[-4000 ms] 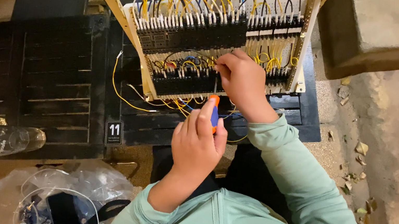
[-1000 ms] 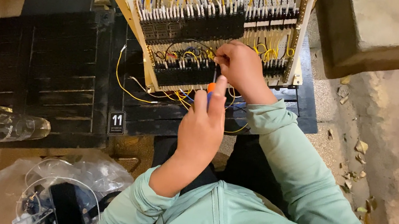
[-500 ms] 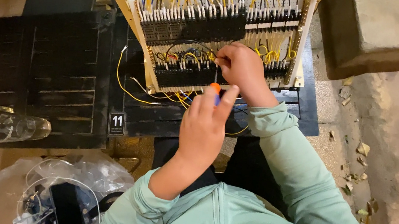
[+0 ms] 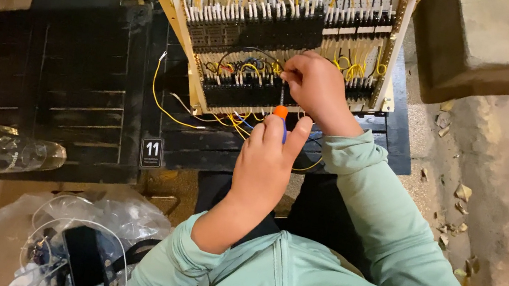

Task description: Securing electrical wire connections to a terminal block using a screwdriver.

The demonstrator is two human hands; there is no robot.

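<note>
Orange-tipped screwdriver (image 4: 280, 114) gripped by left hand (image 4: 269, 158) fingers (image 4: 298, 131) closed.

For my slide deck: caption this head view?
Left hand holds a screwdriver at a wired terminal panel; right hand steadies its shaft.

The person wears a pale mint-green long-sleeved top (image 4: 342, 277) of smooth, slightly stretchy fabric. A raised seam or zip line runs down its front near the chest, and small white lettering sits low on the front, cut off by the frame edge. The left sleeve (image 4: 183, 257) is pushed up toward the elbow and bunches in folds, leaving the forearm bare. The right sleeve (image 4: 369, 187) reaches the wrist, with a hemmed cuff. Both hands, left (image 4: 265, 161) and right (image 4: 316, 88), are bare, with no gloves. Dark trousers (image 4: 317, 216) show below the top.
</note>
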